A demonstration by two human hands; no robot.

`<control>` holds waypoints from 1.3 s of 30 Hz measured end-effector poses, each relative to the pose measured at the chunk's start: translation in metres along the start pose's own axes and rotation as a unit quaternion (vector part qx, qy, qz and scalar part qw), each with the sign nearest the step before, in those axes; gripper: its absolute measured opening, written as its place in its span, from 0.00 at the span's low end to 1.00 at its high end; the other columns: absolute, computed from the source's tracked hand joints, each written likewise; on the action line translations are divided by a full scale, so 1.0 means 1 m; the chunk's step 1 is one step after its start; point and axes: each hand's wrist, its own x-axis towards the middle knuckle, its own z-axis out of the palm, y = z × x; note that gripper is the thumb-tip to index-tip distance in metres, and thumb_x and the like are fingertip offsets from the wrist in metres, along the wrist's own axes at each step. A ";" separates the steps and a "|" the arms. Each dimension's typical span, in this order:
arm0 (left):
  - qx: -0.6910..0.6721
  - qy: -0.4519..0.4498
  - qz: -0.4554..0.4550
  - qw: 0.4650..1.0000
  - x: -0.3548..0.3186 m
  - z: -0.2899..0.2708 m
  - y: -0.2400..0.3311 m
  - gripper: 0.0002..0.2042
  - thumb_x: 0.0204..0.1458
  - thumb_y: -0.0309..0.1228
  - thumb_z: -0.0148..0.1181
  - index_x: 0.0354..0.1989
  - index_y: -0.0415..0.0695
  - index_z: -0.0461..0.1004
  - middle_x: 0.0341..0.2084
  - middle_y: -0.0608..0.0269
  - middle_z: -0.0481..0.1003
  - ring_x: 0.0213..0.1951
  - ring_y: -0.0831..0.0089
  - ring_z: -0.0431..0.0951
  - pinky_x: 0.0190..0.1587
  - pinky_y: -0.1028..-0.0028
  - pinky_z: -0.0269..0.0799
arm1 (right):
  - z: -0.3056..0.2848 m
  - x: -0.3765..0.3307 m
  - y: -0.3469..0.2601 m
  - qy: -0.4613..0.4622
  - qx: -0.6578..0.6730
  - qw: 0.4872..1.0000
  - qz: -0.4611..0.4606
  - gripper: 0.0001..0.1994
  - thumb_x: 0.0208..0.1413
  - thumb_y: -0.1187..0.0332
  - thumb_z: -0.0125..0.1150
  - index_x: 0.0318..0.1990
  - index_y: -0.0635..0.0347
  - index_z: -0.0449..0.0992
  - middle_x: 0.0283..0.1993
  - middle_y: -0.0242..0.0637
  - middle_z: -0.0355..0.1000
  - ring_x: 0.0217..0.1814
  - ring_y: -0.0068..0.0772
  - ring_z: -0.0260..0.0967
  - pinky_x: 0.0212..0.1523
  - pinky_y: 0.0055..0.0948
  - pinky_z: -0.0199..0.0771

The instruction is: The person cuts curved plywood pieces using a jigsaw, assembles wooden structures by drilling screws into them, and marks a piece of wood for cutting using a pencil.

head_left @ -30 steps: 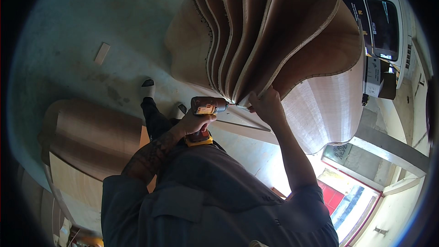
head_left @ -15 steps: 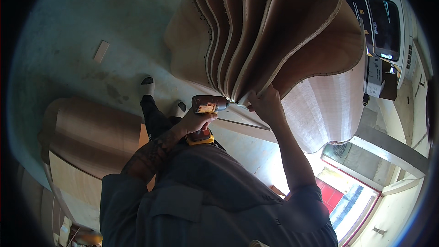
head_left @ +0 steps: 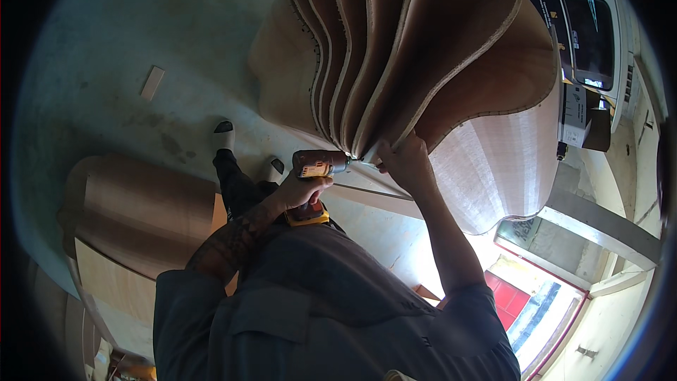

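My left hand (head_left: 300, 192) is wrapped round the grip of a cordless drill (head_left: 319, 164), dark with yellow parts and a yellow battery base below. Its nose points right, at the near lower end of a large wooden piece made of wavy curved plywood panels (head_left: 395, 42). My right hand (head_left: 407, 164) is closed at the lower end of the foremost panel, its fingertips close to the drill's tip. Exactly what the bit meets is hidden by the fingers and too small to tell.
Another curved wooden piece (head_left: 151, 215) lies at the lower left. A small wood offcut (head_left: 152, 83) is on the floor (head_left: 92, 120). My feet stand left of the drill. A white vehicle (head_left: 592, 35) and a carton (head_left: 577, 114) are at the right, near a bright doorway (head_left: 525, 310).
The large wooden piece and both hands appear slightly further left in the picture. The drill stays in my left hand, and my right hand remains at the panel's end.
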 end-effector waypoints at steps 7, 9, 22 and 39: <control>-0.016 -0.002 0.009 1.000 0.001 -0.002 -0.003 0.08 0.66 0.33 0.64 0.36 0.43 0.77 0.18 0.70 0.72 0.18 0.80 0.72 0.23 0.74 0.68 | -0.001 0.001 0.001 -0.003 -0.007 1.000 0.009 0.21 0.63 0.66 0.61 0.52 0.79 0.67 0.29 0.59 0.80 0.32 0.53 0.85 0.38 0.45 0.88; -0.009 0.022 0.004 1.000 -0.002 -0.002 0.008 0.07 0.64 0.31 0.68 0.36 0.42 0.78 0.18 0.70 0.73 0.17 0.81 0.72 0.23 0.76 0.68 | 0.000 0.005 0.009 0.004 -0.002 1.000 0.011 0.22 0.62 0.65 0.61 0.52 0.80 0.67 0.30 0.63 0.80 0.35 0.58 0.85 0.41 0.49 0.88; 0.202 0.142 0.005 0.969 -0.145 -0.139 0.124 0.13 0.61 0.28 0.67 0.52 0.37 0.81 0.32 0.69 0.80 0.33 0.79 0.79 0.36 0.76 0.75 | -0.023 0.014 -0.018 0.151 0.052 0.987 -0.025 0.51 0.62 0.51 0.65 0.79 0.77 0.42 0.69 0.77 0.64 0.73 0.71 0.65 0.75 0.52 0.65; 0.140 0.394 0.056 0.907 -0.158 -0.211 0.198 0.10 0.58 0.29 0.69 0.43 0.46 0.74 0.19 0.72 0.66 0.20 0.80 0.67 0.22 0.77 0.64 | -0.324 -0.010 -0.041 0.725 -0.170 0.653 -0.143 0.18 0.61 0.69 0.66 0.58 0.57 0.80 0.58 0.52 0.79 0.65 0.60 0.72 0.67 0.53 0.69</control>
